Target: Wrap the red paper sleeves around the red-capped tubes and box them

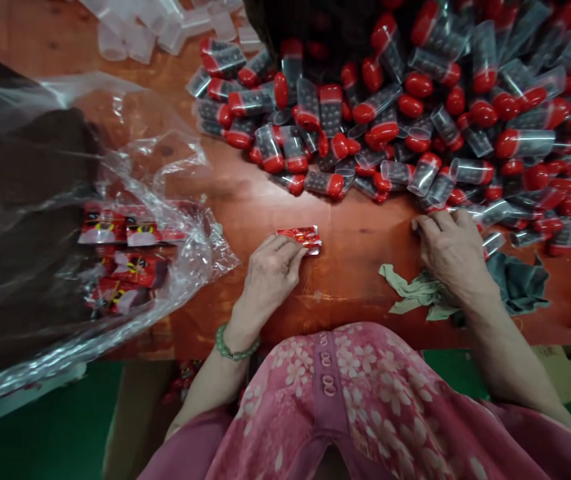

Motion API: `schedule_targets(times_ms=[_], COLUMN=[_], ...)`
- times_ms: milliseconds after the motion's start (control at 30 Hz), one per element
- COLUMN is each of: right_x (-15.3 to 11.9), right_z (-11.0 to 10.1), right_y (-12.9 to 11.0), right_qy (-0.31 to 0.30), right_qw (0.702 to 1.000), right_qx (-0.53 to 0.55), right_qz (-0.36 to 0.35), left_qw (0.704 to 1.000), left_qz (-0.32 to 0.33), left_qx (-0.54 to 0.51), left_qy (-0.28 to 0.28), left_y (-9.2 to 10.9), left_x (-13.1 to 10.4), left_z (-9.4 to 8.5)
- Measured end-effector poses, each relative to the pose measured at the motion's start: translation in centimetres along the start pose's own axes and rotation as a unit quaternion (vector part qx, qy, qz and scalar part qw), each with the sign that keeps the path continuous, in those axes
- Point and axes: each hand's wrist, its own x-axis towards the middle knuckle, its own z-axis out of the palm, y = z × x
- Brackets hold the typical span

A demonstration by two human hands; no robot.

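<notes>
Near the middle of the table, my left hand [271,268] pinches a small red printed packet [301,236] with a shiny silvery edge. The packet lies low over the tabletop. Over on the right, my right hand [446,248] is at the near edge of a heap of clear tubes with red rounded ends [423,175]. Its fingers are curled down, and their tips are hidden, so what they grip cannot be made out. Beneath that wrist lie a pale green crumpled cloth [415,291] and a dark grey-green cloth [519,283].
A large clear plastic bag [170,267] covers the left side, with several red printed packets [138,267] in it. Empty translucent cups [160,27] lie at the far left. The reddish tabletop [345,280] ends just before my body. Cardboard [565,377] is below at right.
</notes>
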Motion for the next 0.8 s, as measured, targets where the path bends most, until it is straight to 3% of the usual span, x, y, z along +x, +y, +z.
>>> schedule_targets(times_ms=[67,133,267,367,467,600,800], right_x=[0.2,0.4,1.1,1.7,2.0,2.1,1.8], right_z=[-0.6,-1.1,-1.5,-1.8,-2.3,-2.7,-2.2], right_y=[-0.2,-1.1,-4.2,-6.7,-8.4,-9.4,-9.0], right_qy=[0.055,0.117,0.169,0.184,0.178,0.149,0.122], right_qw=[0.994,0.965,0.842,0.765,0.71,0.689,0.714], right_qx=[0.095,0.235,0.503,0.61,0.678,0.708,0.689], right_qz=[-0.003,0.024,0.097,0.091,0.066,0.041,0.033], left_qw=[0.998,0.992,0.974,0.966,0.953,0.931,0.915], left_qz=[-0.021,-0.038,-0.073,-0.085,-0.105,-0.146,-0.165], left_qx=[-0.047,-0.107,-0.192,-0.224,-0.268,-0.325,-0.361], left_qy=[0.024,0.058,0.098,0.101,0.099,0.083,0.075], left_y=[-0.2,-0.2,0.3,0.8,1.0,0.9,0.8], left_x=[0.0,0.1,0.0,-0.1,-0.4,-0.9,-1.2], left_z=[0.0,0.0,-0.6,-1.2,-1.6,-1.6,-1.5])
